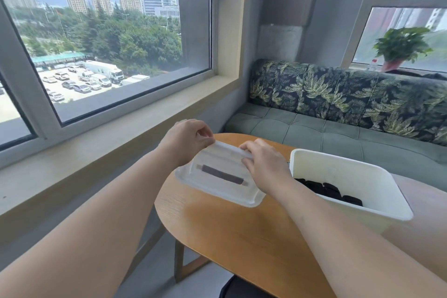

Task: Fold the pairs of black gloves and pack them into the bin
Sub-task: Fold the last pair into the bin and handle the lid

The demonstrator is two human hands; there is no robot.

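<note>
A white plastic bin (377, 176) stands on the right side of the round wooden table (229, 232). Several folded black gloves (331, 191) lie in a row on its floor. Left of the bin, a translucent white lid (217, 179) with a dark strip across its middle is tilted up off the table. My left hand (187, 139) pinches the lid's far left edge. My right hand (263, 164) grips the far right edge, next to the bin's left wall. The lid's near edge hangs just over the tabletop.
A grey window ledge (101, 152) runs along the left, close to the table. Behind the table is a green sofa (338, 133) with a leaf-print backrest. A potted plant (399, 46) sits on the far right sill. A dark seat edge (242, 288) shows below the table.
</note>
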